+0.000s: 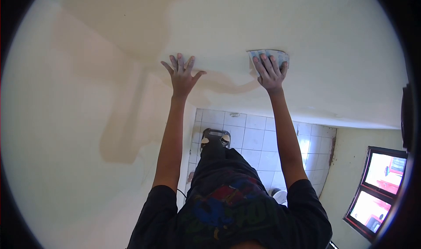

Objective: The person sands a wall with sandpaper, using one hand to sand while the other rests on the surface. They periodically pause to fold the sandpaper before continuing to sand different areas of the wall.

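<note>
My left hand [182,76] lies against the pale wall [219,21] with its fingers spread and nothing in it. To the right, my right hand [271,72] presses a sheet of printed, bluish-white paper [284,57] flat on the same wall. The sheet's edges stick out above and beside the fingers. Grey dust coats the fingers of both hands. Shadows of the arms and body fall on the wall around the left hand.
Below is a white tiled floor [252,137]; my feet rest on a dark stand [215,133]. A white bucket [279,196] is on the floor near my right side. A dark-framed window [375,192] is at the right, and another wall [57,139] rises at the left.
</note>
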`<state>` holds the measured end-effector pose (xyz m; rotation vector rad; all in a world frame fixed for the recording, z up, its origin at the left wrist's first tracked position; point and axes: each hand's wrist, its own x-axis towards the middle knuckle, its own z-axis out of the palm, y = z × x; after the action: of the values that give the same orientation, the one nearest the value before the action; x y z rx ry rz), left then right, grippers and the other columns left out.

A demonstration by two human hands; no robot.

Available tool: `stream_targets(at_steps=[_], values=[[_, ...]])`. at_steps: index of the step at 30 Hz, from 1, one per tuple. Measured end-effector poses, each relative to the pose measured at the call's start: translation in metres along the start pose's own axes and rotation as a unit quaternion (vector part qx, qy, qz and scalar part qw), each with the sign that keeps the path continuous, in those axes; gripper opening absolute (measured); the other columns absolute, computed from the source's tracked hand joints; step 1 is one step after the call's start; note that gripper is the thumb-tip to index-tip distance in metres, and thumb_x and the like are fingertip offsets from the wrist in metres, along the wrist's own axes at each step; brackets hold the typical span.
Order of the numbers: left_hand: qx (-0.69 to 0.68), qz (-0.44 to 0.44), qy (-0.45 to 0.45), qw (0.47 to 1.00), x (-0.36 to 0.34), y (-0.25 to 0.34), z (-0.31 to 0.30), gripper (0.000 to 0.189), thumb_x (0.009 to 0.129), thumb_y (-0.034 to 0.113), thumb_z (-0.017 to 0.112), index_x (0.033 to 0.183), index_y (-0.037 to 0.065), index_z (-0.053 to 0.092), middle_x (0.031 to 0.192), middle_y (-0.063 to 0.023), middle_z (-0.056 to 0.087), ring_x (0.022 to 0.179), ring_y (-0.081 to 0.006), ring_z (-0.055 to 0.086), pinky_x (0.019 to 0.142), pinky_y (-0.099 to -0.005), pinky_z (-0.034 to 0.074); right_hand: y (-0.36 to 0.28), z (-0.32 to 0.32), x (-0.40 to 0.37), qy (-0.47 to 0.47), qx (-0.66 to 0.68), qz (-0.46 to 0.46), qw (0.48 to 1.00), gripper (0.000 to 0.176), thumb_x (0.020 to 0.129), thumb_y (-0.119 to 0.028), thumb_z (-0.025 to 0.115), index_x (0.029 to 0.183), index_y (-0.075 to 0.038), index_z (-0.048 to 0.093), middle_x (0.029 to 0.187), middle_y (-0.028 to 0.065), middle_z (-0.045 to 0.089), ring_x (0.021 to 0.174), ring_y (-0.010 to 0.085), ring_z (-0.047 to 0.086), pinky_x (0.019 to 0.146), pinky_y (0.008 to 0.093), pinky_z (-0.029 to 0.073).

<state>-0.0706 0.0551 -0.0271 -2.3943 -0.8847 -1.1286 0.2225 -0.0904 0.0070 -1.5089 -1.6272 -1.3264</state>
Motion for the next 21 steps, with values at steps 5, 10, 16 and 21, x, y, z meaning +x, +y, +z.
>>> stream_targets(at_steps=[5,10,16,21], values=[[0.004,-0.003,-0.025,1.0,0.0,0.0,0.0,0.079,0.075,0.059,0.066,0.135,0.011,0.045,0.154,-0.024,0.004,0.14,-0.0503,-0.002,0.103,-0.075,-0.001,0.002,0.002,-0.001,0.01,0.003,0.004,1.0,0.045,0.087,-0.013,0.044,0.121,-0.034,0.062,0.132,-0.0085,0.056,0.133,0.0135,0.04,0.116,0.0493,0.008],[-0.006,-0.004,-0.033,0.999,0.002,-0.002,-0.004,0.075,0.078,0.055,0.065,0.136,0.012,0.045,0.155,-0.0234,0.004,0.141,-0.0481,-0.003,0.103,-0.0744,-0.001,-0.003,0.006,-0.006,0.016,0.011,0.023,1.0,0.046,0.086,-0.012,0.044,0.123,-0.032,0.061,0.135,-0.0066,0.054,0.135,0.0162,0.038,0.116,0.051,0.006],[-0.016,0.016,-0.019,1.0,0.007,-0.007,0.003,0.076,0.078,0.052,0.067,0.14,0.015,0.042,0.156,-0.0197,0.002,0.143,-0.0428,-0.006,0.103,-0.0731,-0.003,-0.013,0.018,-0.032,0.008,0.069,0.091,0.993,0.05,0.081,-0.008,0.048,0.125,-0.026,0.061,0.142,0.0019,0.047,0.14,0.0205,0.032,0.115,0.0546,0.002],[-0.03,0.025,0.015,0.999,-0.002,-0.009,0.027,0.067,0.086,0.042,0.063,0.143,0.015,0.038,0.156,-0.0193,0.001,0.142,-0.0448,-0.007,0.103,-0.0727,-0.004,-0.041,0.026,-0.049,-0.005,0.111,0.162,0.98,0.055,0.077,0.004,0.043,0.13,-0.007,0.056,0.147,0.0196,0.036,0.143,0.0332,0.019,0.113,0.0577,-0.002]])
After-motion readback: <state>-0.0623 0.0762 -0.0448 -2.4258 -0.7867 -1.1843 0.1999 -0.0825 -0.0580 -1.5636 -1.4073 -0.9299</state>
